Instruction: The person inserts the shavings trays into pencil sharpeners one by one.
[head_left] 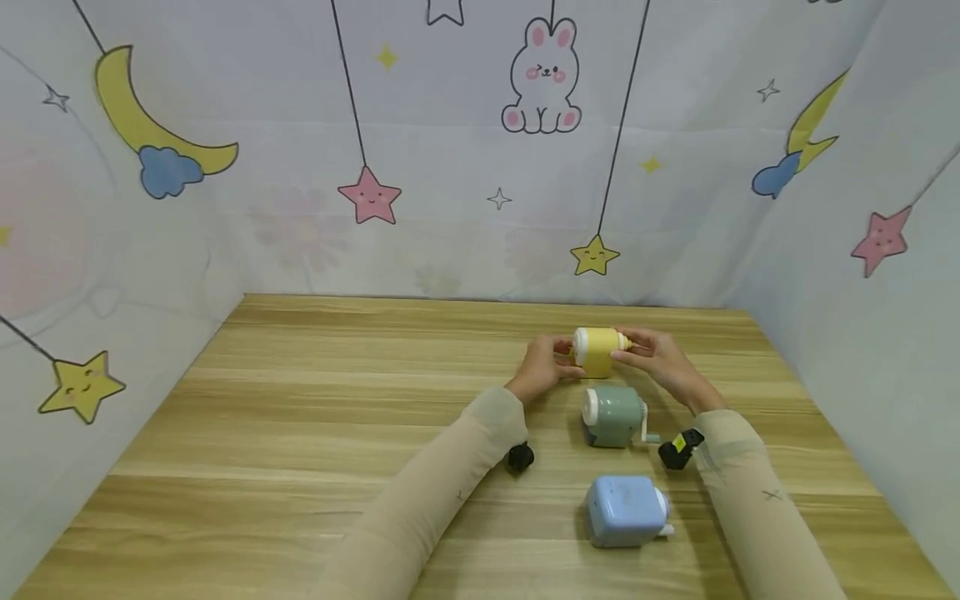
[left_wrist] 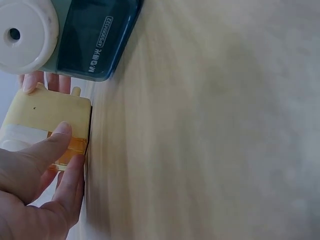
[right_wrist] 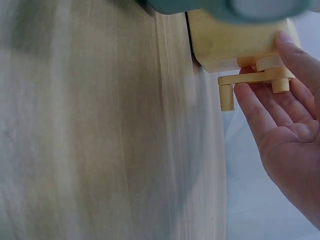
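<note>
Both hands hold a yellow hand-crank pencil sharpener (head_left: 597, 354) near the far side of the wooden table. My left hand (head_left: 540, 367) grips its white-capped end; in the left wrist view the thumb (left_wrist: 61, 131) lies on one side, with fingers on the other. At the crank end is my right hand (head_left: 662, 360). Its thumb (right_wrist: 286, 39) touches the yellow body in the right wrist view, while other fingers reach behind the yellow crank (right_wrist: 247, 78). Just nearer than the hands stands a green pencil sharpener (head_left: 617, 414), its pale crank pointing right.
A blue pencil sharpener (head_left: 622, 508) stands between the forearms, closest to me. Black wrist devices (head_left: 520, 457) (head_left: 678, 450) hang by the sleeves. White cloth walls (head_left: 450, 258) with printed stars and a rabbit enclose the wooden table (head_left: 300, 400) at the back and both sides.
</note>
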